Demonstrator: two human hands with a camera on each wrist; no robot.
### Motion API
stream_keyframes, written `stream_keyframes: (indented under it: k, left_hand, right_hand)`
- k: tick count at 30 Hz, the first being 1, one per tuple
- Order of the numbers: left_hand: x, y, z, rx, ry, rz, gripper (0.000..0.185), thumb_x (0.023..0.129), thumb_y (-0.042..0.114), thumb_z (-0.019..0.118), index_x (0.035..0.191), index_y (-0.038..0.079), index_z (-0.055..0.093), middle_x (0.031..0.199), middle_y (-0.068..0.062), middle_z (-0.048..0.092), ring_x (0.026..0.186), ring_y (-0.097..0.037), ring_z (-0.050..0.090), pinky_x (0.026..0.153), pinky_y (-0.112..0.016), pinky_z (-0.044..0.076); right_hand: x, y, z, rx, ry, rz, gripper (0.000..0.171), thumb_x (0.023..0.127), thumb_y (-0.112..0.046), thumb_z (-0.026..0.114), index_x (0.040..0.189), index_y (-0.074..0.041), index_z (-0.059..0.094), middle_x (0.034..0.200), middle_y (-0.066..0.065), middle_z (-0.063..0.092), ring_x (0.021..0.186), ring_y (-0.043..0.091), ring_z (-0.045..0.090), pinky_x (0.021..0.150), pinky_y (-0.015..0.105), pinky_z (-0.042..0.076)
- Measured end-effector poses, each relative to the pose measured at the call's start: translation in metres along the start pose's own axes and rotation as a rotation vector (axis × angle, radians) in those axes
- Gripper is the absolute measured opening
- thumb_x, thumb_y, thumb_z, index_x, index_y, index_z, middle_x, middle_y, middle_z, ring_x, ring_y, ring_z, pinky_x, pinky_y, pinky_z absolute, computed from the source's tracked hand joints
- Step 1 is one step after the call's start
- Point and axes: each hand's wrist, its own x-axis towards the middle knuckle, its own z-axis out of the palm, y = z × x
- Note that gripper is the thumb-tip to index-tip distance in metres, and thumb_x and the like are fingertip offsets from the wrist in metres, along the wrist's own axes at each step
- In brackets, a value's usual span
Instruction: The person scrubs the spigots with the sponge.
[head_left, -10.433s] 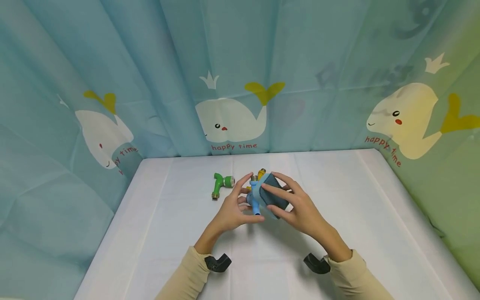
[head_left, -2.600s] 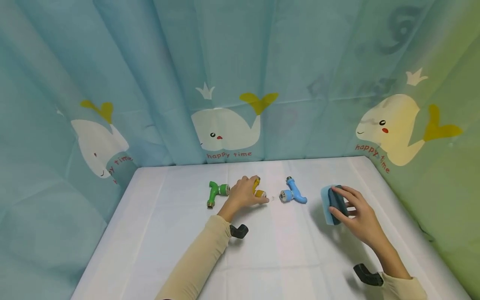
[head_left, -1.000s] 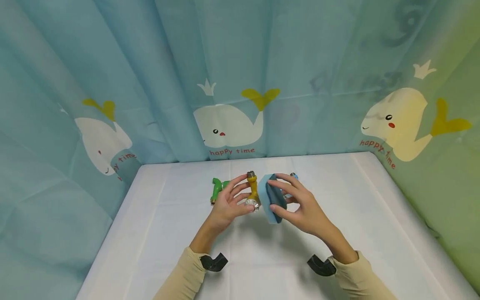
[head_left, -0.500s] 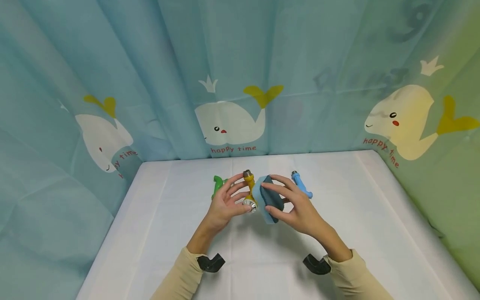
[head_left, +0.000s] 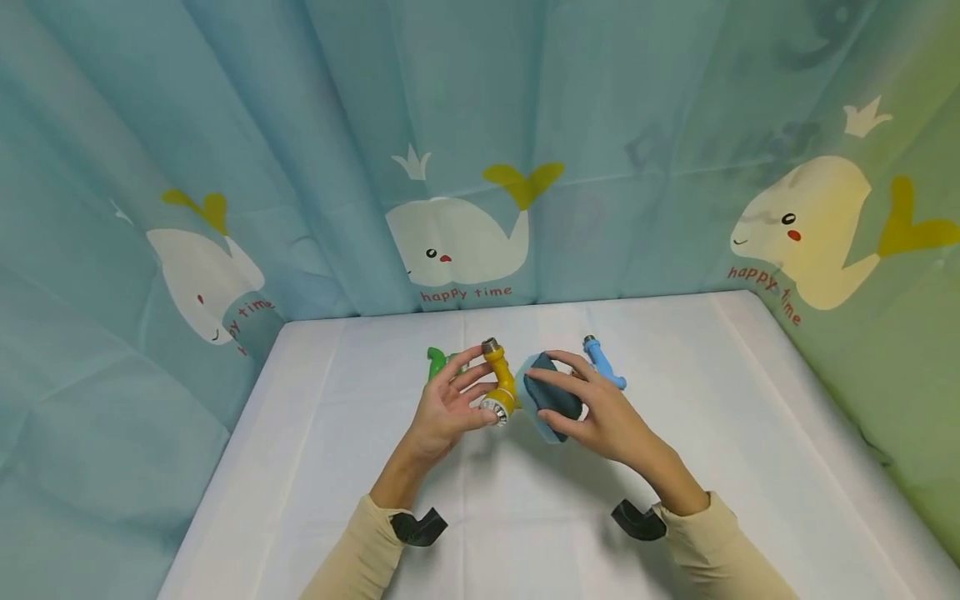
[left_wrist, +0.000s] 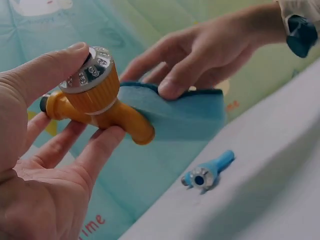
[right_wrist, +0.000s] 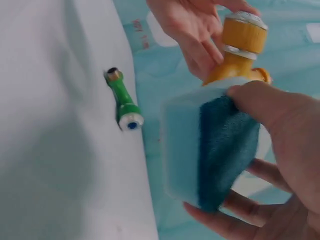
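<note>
Raised above the table, a yellow tap [head_left: 502, 385] is pinched between the thumb and fingers of my left hand [head_left: 441, 412]. Its silver-capped knob faces the thumb in the left wrist view, and its spout points toward the sponge. My right hand [head_left: 618, 421] grips a two-layer sponge [head_left: 557, 398], fingers round its dark scouring side. The light blue side [right_wrist: 182, 145] faces the tap and appears to touch it near the spout [left_wrist: 142, 132]. Part of the tap's body is hidden behind the sponge in the right wrist view.
A green tap [right_wrist: 122, 100] lies on the white table [head_left: 360, 467], partly behind my left hand in the head view. A blue tap [left_wrist: 207, 172] lies to the right, beyond my right hand. A whale-print curtain [head_left: 315, 167] borders the table's back and sides.
Earlier my left hand held the blue tap; that tap now lies on the right and the hand holds the yellow one. Over the last half second the tap has tilted and the sponge shifted slightly right.
</note>
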Motion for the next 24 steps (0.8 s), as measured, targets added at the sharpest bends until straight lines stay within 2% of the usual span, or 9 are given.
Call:
stream_keyframes:
  k: [2, 5, 8, 11, 15, 19, 24]
  left_hand:
    - [0.0, 0.0, 0.001, 0.016, 0.001, -0.007, 0.092, 0.081, 0.007, 0.088, 0.156, 0.002, 0.034, 0.145, -0.023, 0.051, 0.119, -0.028, 0.062, 0.093, -0.033, 0.058]
    - [0.001, -0.001, 0.002, 0.042, -0.012, -0.014, 0.092, 0.082, 0.008, 0.088, 0.157, 0.002, 0.035, 0.145, -0.023, 0.052, 0.119, -0.027, 0.062, 0.092, -0.034, 0.058]
    - [0.001, -0.001, 0.003, 0.052, -0.038, -0.017, 0.092, 0.082, 0.01, 0.088, 0.157, 0.001, 0.035, 0.147, -0.024, 0.051, 0.118, -0.026, 0.062, 0.089, -0.033, 0.059]
    - [0.0, 0.001, 0.004, 0.056, -0.045, -0.023, 0.095, 0.081, 0.014, 0.09, 0.157, 0.0, 0.035, 0.148, -0.026, 0.05, 0.119, -0.026, 0.062, 0.09, -0.033, 0.059]
    - [0.0, -0.002, 0.003, 0.047, -0.041, -0.042, 0.097, 0.08, 0.016, 0.091, 0.157, 0.001, 0.034, 0.149, -0.026, 0.049, 0.121, -0.026, 0.061, 0.095, -0.034, 0.057]
    - [-0.001, -0.008, 0.002, 0.051, -0.07, -0.051, 0.093, 0.082, 0.013, 0.089, 0.157, 0.001, 0.035, 0.15, -0.022, 0.05, 0.123, -0.026, 0.061, 0.095, -0.035, 0.057]
    - [-0.003, -0.01, 0.003, 0.035, -0.116, -0.038, 0.093, 0.084, 0.011, 0.087, 0.158, -0.001, 0.032, 0.154, -0.023, 0.047, 0.125, -0.026, 0.059, 0.094, -0.036, 0.058]
  right_hand:
    - [0.002, -0.001, -0.003, 0.022, 0.026, 0.001, 0.056, 0.088, -0.021, 0.083, 0.141, -0.023, 0.064, 0.153, 0.01, 0.047, 0.112, 0.028, 0.064, 0.075, 0.038, 0.06]
    - [0.007, -0.007, -0.005, 0.032, 0.044, -0.06, 0.058, 0.088, -0.02, 0.084, 0.142, -0.024, 0.063, 0.155, 0.009, 0.044, 0.115, 0.024, 0.061, 0.075, 0.035, 0.059]
    - [0.009, -0.008, -0.006, -0.021, 0.026, -0.122, 0.057, 0.088, -0.02, 0.083, 0.142, -0.025, 0.064, 0.157, 0.009, 0.043, 0.119, 0.025, 0.059, 0.076, 0.034, 0.058]
    - [0.006, -0.004, -0.008, -0.096, 0.013, -0.13, 0.057, 0.087, -0.021, 0.084, 0.141, -0.025, 0.065, 0.156, 0.012, 0.044, 0.1, 0.021, 0.064, 0.068, 0.029, 0.057]
    - [0.006, 0.0, -0.01, -0.125, 0.075, -0.099, 0.059, 0.083, -0.016, 0.087, 0.138, -0.023, 0.067, 0.152, 0.013, 0.047, 0.086, 0.019, 0.064, 0.056, 0.025, 0.053]
    - [0.011, -0.003, -0.01, -0.054, 0.119, -0.086, 0.06, 0.085, -0.017, 0.085, 0.141, -0.023, 0.065, 0.154, 0.011, 0.045, 0.106, 0.026, 0.062, 0.057, 0.026, 0.054]
    - [0.018, -0.007, -0.007, -0.024, 0.101, -0.065, 0.058, 0.088, -0.02, 0.083, 0.143, -0.023, 0.063, 0.154, 0.011, 0.045, 0.104, 0.025, 0.063, 0.062, 0.03, 0.057]
